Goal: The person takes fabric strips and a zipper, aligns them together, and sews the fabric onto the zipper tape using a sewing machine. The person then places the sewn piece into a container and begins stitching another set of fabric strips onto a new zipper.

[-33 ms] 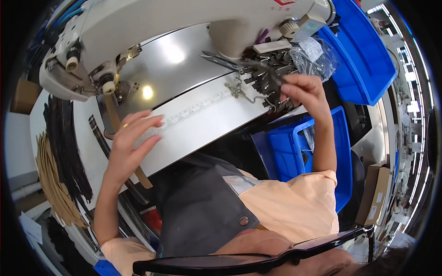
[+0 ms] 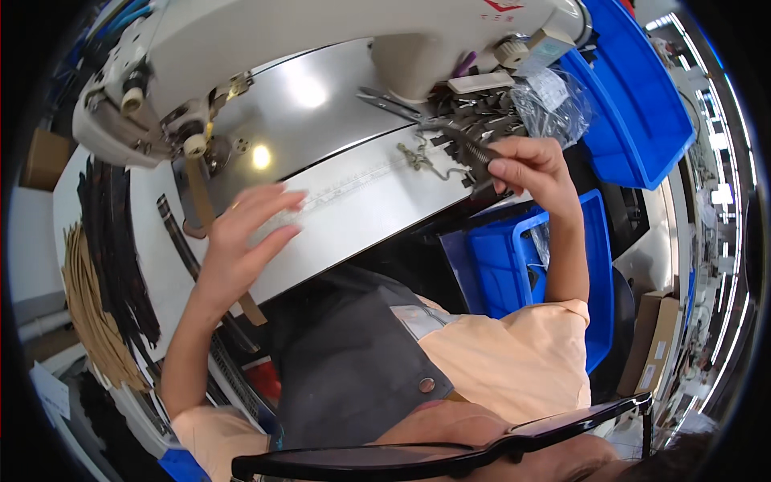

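Note:
In the head view, my left hand (image 2: 241, 245) hovers over the white worktable by a printed ruler scale (image 2: 353, 181), fingers apart and holding nothing. My right hand (image 2: 534, 173) pinches a dark piece with a ridged middle (image 2: 474, 153) above the table's right end, beside a heap of small dark pieces (image 2: 482, 112). Dark scissors (image 2: 385, 103) lie behind it, near a small tangled greenish cord (image 2: 418, 158). The sewing machine head (image 2: 193, 136) stands at back left, with a tan strip (image 2: 199, 193) hanging beneath it.
Dark strips (image 2: 108, 241) and tan strips (image 2: 92, 305) hang over the table's left end; a long dark strip (image 2: 181, 249) lies nearer me. A blue bin (image 2: 642, 96) is at back right beside a clear bag (image 2: 546, 112). Another blue bin (image 2: 498, 265) sits below the table on the right.
My left hand has moved slightly to the right. The dark piece in my right hand now angles further down toward the table's front edge, with more of it showing.

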### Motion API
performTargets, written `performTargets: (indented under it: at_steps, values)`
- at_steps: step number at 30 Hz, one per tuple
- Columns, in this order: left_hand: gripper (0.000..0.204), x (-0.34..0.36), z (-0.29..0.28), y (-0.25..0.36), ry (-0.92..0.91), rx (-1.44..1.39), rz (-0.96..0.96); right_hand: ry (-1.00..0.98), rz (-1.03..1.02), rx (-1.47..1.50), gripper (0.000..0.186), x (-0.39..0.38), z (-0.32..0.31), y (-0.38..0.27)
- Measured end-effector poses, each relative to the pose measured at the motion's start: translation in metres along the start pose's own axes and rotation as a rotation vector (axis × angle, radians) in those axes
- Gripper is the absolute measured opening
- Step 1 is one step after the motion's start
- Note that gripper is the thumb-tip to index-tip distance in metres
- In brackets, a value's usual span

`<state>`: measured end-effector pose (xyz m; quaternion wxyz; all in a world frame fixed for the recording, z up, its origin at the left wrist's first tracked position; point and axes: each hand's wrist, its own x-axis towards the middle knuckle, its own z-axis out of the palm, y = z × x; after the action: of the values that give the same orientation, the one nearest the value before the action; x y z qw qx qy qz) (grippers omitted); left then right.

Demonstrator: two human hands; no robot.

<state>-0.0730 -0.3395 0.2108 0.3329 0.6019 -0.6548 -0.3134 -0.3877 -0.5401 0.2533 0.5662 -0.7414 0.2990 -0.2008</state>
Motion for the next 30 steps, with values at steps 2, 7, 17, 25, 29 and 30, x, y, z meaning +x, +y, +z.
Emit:
performTargets:
  at_steps: [2, 7, 17, 25, 29, 30]
  values:
    - [0.045, 0.031, 0.02, 0.017, -0.011, -0.21, 0.052, -0.181, -0.013, -0.006, 0.014, 0.007, 0.021, -0.018]
    - [0.051, 0.044, 0.028, 0.017, -0.453, -0.926, -0.119, -0.309, -0.469, -0.486, 0.01, 0.054, 0.059, -0.024]
    - [0.028, -0.021, 0.023, 0.008, -0.098, -0.82, -0.486, -0.252, -0.908, -0.908, 0.027, 0.093, 0.117, -0.011]
    - [0.03, -0.087, 0.044, 0.034, -0.193, -0.504, -0.291, 0.113, -1.034, -1.027, 0.028, 0.108, 0.166, 0.043]
    - [0.022, -0.077, -0.006, -0.009, -0.008, -0.325, -0.425, -0.148, -0.807, -0.913, 0.049, 0.073, 0.201, 0.062]
    - [0.018, -0.078, -0.008, -0.023, 0.211, -0.031, -0.222, -0.172, -0.825, -0.892, 0.049, 0.075, 0.205, 0.062]
